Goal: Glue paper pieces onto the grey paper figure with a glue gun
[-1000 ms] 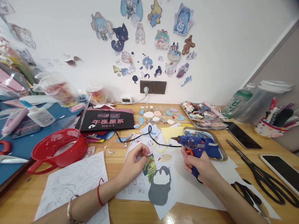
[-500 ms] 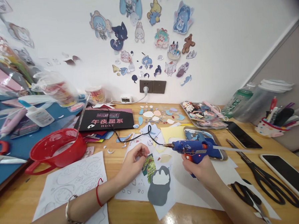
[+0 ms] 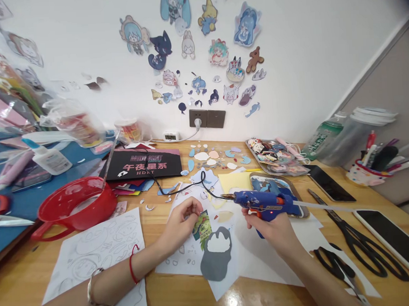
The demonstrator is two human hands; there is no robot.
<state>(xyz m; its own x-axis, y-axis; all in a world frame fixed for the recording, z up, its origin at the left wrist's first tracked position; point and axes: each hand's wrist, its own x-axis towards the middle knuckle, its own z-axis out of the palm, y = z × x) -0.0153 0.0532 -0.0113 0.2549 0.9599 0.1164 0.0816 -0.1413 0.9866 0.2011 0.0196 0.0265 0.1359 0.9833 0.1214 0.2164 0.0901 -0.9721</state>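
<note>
My right hand is wrapped round the handle of a blue hot glue gun. Its metal nozzle points left, and a clear glue stick juts from its back. Left of the nozzle, my left hand is closed with the fingertips pinched together; whatever is between them is too small to make out. Just by those fingers lies a green printed picture. Below it, a grey paper cutout with a white patch rests on white paper.
A red pot and a sheet of pencil drawings are at left. Black scissors and two phones lie at right. The gun's black cord crosses the table. Small paper pieces lie at the back.
The view has shifted slightly. The glue gun has risen a little, and my right index finger sits a bit further forward by the trigger. My left hand keeps its pinch in nearly the same place.
</note>
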